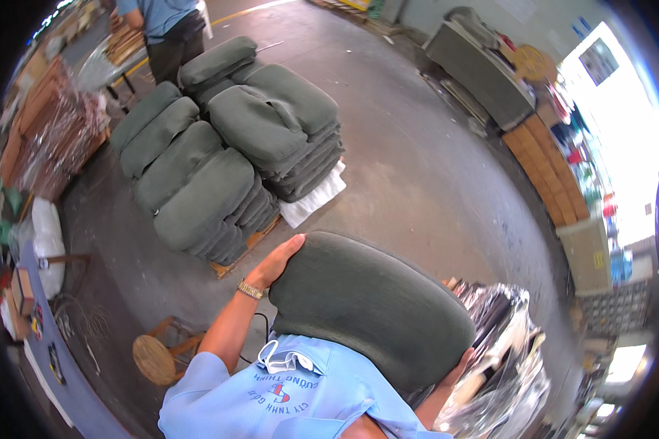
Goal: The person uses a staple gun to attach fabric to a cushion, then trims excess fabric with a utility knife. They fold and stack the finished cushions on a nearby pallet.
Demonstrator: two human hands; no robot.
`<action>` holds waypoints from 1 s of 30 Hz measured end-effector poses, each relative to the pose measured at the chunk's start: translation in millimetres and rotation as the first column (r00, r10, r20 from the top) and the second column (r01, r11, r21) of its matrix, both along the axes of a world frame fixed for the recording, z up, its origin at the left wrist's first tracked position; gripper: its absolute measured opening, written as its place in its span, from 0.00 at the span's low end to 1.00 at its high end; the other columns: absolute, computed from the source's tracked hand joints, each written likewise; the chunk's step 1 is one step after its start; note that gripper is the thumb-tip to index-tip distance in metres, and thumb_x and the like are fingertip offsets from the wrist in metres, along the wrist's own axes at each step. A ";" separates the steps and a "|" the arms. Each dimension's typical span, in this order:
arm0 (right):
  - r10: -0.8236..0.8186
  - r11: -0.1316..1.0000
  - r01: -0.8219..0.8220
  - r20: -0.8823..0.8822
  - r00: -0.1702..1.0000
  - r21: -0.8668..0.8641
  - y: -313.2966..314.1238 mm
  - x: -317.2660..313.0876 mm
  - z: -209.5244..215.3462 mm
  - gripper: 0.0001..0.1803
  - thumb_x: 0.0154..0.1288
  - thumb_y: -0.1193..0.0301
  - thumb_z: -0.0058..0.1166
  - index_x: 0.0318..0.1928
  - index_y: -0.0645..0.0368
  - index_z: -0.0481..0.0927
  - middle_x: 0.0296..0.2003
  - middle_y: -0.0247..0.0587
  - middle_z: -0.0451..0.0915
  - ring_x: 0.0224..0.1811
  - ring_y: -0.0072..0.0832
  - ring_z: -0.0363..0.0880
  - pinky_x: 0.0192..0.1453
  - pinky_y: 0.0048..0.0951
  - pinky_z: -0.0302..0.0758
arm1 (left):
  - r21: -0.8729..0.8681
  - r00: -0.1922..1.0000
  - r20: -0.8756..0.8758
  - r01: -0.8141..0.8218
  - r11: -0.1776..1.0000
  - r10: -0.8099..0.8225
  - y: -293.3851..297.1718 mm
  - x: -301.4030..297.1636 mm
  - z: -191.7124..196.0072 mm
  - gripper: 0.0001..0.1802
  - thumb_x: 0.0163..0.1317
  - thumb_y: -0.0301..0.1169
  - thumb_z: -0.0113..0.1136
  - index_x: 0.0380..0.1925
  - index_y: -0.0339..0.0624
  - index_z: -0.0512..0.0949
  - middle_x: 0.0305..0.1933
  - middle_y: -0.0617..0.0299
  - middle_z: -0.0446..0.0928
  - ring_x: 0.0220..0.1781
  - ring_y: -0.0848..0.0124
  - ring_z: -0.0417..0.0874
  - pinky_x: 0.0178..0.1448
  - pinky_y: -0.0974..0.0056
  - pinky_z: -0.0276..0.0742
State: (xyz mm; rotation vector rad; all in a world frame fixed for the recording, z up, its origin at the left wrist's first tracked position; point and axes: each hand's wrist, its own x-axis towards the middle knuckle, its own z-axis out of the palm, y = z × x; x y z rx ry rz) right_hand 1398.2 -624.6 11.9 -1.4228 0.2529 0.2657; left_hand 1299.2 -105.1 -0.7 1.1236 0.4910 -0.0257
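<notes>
A dark grey-green upholstered cushion point(370, 307), wide with rounded corners, is held up in front of my chest. My left hand point(282, 260), with a gold watch at the wrist, grips its upper left corner. At the lower right end my right hand point(458, 366) clasps the edge, its fingers partly hidden behind the cushion. Ahead and to the left stand tall stacks of similar cushions, a nearer stack point(205, 197) and a farther stack point(271, 128). White sheeting point(316, 201) and wooden pallet edges show beneath them.
Plastic-wrapped pieces point(512, 351) stand close on my right. A round wooden stool point(154, 358) and a blue-topped table point(66, 351) are on the left. Beyond the stacks a person point(165, 29) stands by a table. Wooden drawers point(545, 172) line the right side.
</notes>
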 end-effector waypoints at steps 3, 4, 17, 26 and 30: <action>0.038 0.989 -0.046 -0.063 0.997 -0.139 38.3 113.0 7.2 0.49 0.73 0.33 0.48 0.73 0.65 0.67 0.69 0.47 0.73 0.67 0.41 0.74 0.73 0.40 0.69 | -0.054 0.987 -0.011 -0.163 0.985 0.162 9.9 45.8 -12.2 0.41 0.78 0.61 0.45 0.70 0.32 0.71 0.70 0.55 0.74 0.69 0.69 0.73 0.75 0.65 0.65; 0.108 0.986 -0.108 -0.010 0.994 -0.124 54.4 149.9 6.8 0.50 0.72 0.33 0.49 0.73 0.66 0.68 0.68 0.47 0.74 0.66 0.41 0.74 0.72 0.40 0.70 | -0.053 0.978 -0.008 -0.208 0.977 0.208 19.1 62.9 -14.2 0.42 0.78 0.62 0.45 0.70 0.32 0.71 0.70 0.56 0.74 0.69 0.69 0.73 0.75 0.65 0.65; 0.017 0.979 0.018 -0.169 0.986 0.202 182.7 390.8 -16.7 0.47 0.74 0.38 0.50 0.73 0.68 0.66 0.67 0.55 0.74 0.66 0.46 0.75 0.71 0.47 0.71 | 0.224 0.998 0.051 0.008 0.974 -0.020 168.5 377.3 12.5 0.49 0.73 0.64 0.53 0.77 0.33 0.60 0.78 0.50 0.65 0.79 0.64 0.65 0.79 0.62 0.61; 0.131 0.988 -0.135 -0.056 0.990 -0.069 255.7 643.2 -69.8 0.39 0.71 0.54 0.61 0.74 0.62 0.65 0.64 0.52 0.75 0.61 0.43 0.78 0.63 0.42 0.78 | 0.345 1.000 -0.010 0.030 0.938 -0.029 242.8 587.2 -22.2 0.52 0.68 0.63 0.61 0.75 0.31 0.61 0.71 0.44 0.72 0.74 0.58 0.73 0.76 0.59 0.67; 0.376 0.926 -0.376 -0.082 0.923 0.014 334.5 779.9 -14.9 0.41 0.71 0.53 0.61 0.76 0.61 0.63 0.65 0.52 0.74 0.64 0.45 0.76 0.64 0.48 0.78 | 0.462 0.982 -0.094 -0.104 0.881 0.166 275.2 655.6 -24.2 0.50 0.69 0.61 0.61 0.74 0.29 0.62 0.70 0.45 0.74 0.71 0.61 0.75 0.74 0.62 0.70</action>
